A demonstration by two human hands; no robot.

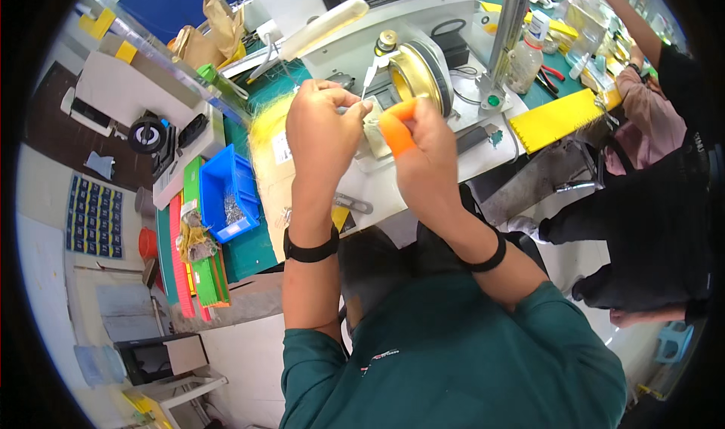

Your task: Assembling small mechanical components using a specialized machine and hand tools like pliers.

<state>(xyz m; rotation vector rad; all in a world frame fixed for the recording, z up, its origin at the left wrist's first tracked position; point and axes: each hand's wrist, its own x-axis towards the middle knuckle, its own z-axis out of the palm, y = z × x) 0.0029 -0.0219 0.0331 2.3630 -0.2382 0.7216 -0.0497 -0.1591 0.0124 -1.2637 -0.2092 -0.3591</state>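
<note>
My left hand (325,127) is closed in a pinch, thumb against fingertips, in front of a white bench machine (483,146). What it pinches is too small to make out. Close beside it, my right hand (429,153) is also closed, with orange covers (398,131) on its fingers. Anything between those fingers is hidden or too fine to see. A thin white pointed piece (370,76) rises just above the left fingertips. Behind both hands stands a gold-coloured spool (404,70) with a dark flange. Fine yellow strands (266,127) lie left of my left hand.
A blue bin (245,180) of small metal parts stands at left, beside green and red strips (178,255). A white lamp arm (325,29) reaches over the machine. A metal post (507,36) and yellow plate (563,119) are at right. A co-worker in black (642,210) stands there.
</note>
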